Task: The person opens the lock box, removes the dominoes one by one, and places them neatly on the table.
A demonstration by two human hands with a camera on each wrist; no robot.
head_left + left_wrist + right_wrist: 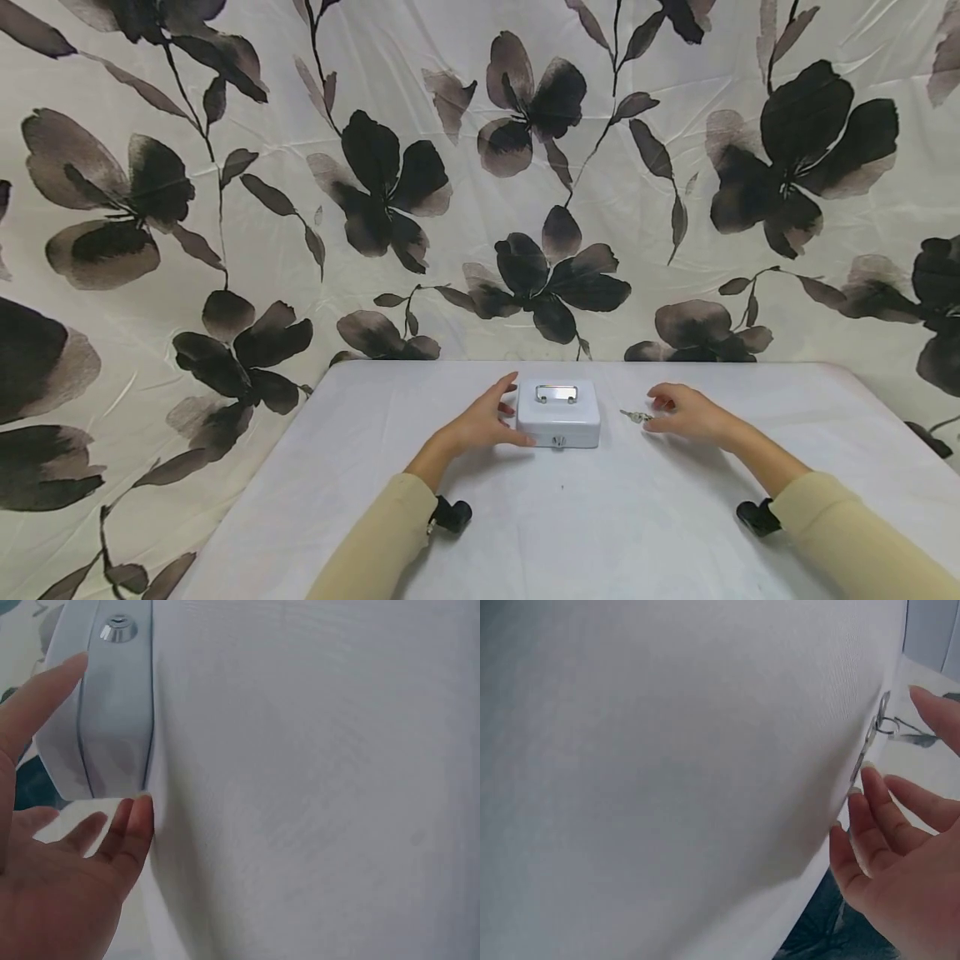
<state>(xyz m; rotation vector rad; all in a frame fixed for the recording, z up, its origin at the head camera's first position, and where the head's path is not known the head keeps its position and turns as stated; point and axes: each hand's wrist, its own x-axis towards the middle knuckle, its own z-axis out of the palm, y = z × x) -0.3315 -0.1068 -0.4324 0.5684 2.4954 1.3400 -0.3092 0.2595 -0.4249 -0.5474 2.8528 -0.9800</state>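
Note:
A small white metal cash box (558, 417) stands on the table, its silver handle (557, 393) on the lid and a round key lock (118, 628) on its front. My left hand (483, 419) is at the box's left side, thumb by the front face and the other fingers loosely spread near the side and bottom edge. To the right of the box, a ring of small keys (636, 416) lies on the cloth. My right hand (686, 412) is right beside the keys (876, 729), its thumb and fingers apart around them, fingertips close to the cloth.
A white cloth (600, 517) covers the table. Behind it hangs a pale curtain (450, 208) with dark flowers. Black camera straps (452, 515) sit at both wrists, below light yellow sleeves (382, 533).

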